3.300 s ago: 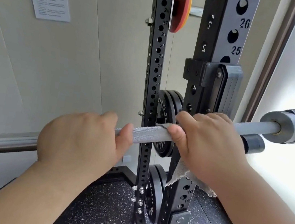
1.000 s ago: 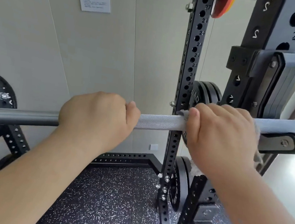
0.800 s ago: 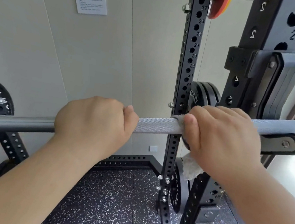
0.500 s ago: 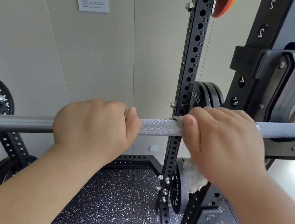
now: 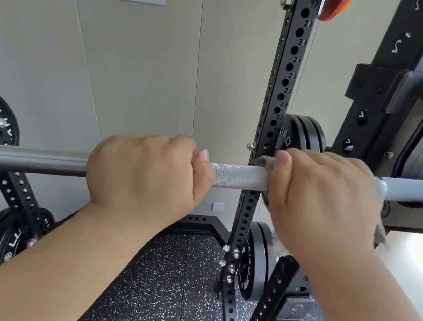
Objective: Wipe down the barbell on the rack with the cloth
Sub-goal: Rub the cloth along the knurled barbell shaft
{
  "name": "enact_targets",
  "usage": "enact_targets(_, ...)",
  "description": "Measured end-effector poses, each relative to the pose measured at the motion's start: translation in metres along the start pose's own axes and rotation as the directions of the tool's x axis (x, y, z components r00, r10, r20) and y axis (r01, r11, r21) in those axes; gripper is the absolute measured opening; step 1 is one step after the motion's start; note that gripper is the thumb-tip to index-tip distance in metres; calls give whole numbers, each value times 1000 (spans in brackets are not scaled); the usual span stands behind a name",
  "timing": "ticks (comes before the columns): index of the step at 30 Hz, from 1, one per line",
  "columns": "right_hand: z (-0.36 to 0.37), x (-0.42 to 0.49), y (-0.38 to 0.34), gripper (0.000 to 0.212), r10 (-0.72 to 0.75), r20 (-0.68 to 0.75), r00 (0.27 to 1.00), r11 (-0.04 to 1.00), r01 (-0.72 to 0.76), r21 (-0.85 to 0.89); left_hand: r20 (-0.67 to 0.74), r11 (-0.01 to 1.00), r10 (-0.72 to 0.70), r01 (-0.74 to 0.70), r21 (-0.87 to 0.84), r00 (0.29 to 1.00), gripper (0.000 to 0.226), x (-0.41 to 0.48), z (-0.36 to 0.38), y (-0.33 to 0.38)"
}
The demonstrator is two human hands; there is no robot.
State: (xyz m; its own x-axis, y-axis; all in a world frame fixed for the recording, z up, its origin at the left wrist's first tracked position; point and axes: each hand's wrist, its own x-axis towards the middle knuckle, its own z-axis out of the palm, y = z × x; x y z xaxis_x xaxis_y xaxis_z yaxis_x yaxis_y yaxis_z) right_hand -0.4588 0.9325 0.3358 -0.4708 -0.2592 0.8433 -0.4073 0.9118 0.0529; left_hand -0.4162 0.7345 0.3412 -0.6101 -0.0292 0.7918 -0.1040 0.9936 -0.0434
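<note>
The grey steel barbell (image 5: 240, 176) runs across the view at chest height, resting on the rack hook at the right. My left hand (image 5: 145, 175) is wrapped bare around the bar left of centre. My right hand (image 5: 324, 200) grips the bar through a grey cloth (image 5: 266, 161); bits of the cloth stick out by my thumb, below my palm and at the right of my wrist. A short knurled stretch of bar shows between my two hands.
A black perforated rack upright (image 5: 273, 120) stands just behind the bar between my hands. Black weight plates (image 5: 300, 137) hang on pegs behind it, more plates (image 5: 9, 238) sit at lower left. A J-hook bracket (image 5: 406, 117) is at upper right. Speckled rubber floor (image 5: 159, 289) lies below.
My right hand with the cloth has shifted a little along the bar, and the hanging cloth end has swung behind my wrist. My left hand keeps its grip; the view moved slightly.
</note>
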Motion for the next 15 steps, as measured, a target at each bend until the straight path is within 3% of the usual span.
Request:
enact_targets(4,6,-6,-11,51,-121,27,992,992,120,46,24,1000,1,-1,-5,1000,45,-1,-3,1)
enact_targets(8,-10,2,9,54,-201,227,953,972,165,168,66,1000,4,-5,11,998,46,1,-7,1)
enact_targets(11,-18,17,16,74,-152,316,937,988,136,71,114,1000,7,-9,24,993,49,2,-12,0)
enact_targets(15,-13,18,16,76,-131,234,963,987,149,-61,161,997,74,-76,11,984,51,4,-19,-9)
